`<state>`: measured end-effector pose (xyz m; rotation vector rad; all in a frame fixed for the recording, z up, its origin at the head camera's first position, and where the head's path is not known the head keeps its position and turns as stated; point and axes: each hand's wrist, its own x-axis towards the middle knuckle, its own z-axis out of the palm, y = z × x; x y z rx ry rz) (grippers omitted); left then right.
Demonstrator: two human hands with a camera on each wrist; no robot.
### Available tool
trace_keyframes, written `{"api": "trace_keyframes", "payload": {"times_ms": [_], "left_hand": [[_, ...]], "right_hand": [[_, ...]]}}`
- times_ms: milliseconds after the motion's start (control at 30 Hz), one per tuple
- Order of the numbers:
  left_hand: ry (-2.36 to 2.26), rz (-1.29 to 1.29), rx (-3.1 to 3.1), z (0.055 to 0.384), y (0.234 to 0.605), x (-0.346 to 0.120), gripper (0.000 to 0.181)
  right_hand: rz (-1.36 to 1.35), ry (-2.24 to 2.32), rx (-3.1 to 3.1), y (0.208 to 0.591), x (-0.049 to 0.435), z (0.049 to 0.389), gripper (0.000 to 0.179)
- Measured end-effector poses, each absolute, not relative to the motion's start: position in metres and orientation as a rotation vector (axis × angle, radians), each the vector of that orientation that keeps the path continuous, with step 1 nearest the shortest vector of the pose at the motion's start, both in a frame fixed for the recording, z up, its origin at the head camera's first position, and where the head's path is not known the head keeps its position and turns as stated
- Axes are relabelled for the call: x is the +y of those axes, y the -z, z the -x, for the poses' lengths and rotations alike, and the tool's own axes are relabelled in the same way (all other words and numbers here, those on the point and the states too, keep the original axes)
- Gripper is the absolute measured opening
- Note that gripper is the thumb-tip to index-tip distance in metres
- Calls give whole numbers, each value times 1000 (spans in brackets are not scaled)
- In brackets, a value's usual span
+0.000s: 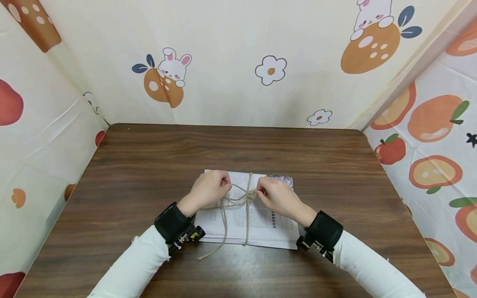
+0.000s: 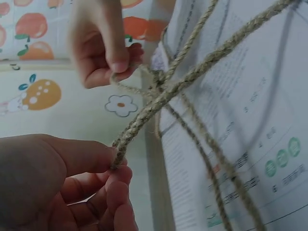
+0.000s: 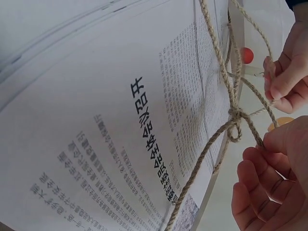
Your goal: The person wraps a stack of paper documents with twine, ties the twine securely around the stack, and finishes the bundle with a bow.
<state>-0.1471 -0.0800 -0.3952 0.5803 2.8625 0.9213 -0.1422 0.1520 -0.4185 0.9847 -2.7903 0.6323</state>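
Note:
A stack of printed papers lies on the table, bound crosswise with jute twine. My left hand pinches a doubled strand between thumb and forefinger, over the far left part of the stack. In the left wrist view that strand runs taut from the crossing. Just right of the knot, my right hand pinches a short loop of twine between thumb and finger. One loose tail drops from near the left hand across the papers and over their near edge.
The brown wooden table extends around the stack. A pale printed curtain stands behind it, and more fruit-patterned cloth hangs at the sides. Black wrist cameras sit on both wrists, close to the stack's near corners.

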Motion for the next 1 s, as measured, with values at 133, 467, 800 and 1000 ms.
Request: {"api": "trace_keyframes", "payload": {"times_ms": [133,467,800,1000], "left_hand": [[-928,-579,2907,148,390,-84,11],[-944,-491,2931,142,380,-98,10],[-821,-577,2771,116,395,-88,14],[-844,-612,2766,106,411,-78,16]], "right_hand": [[-979,-637,-2804,419,152,142,12],[-977,-631,-2790,421,149,142,12],[-983,-660,-2782,419,139,145,8],[-1022,-676,-2760,419,135,146,7]]}}
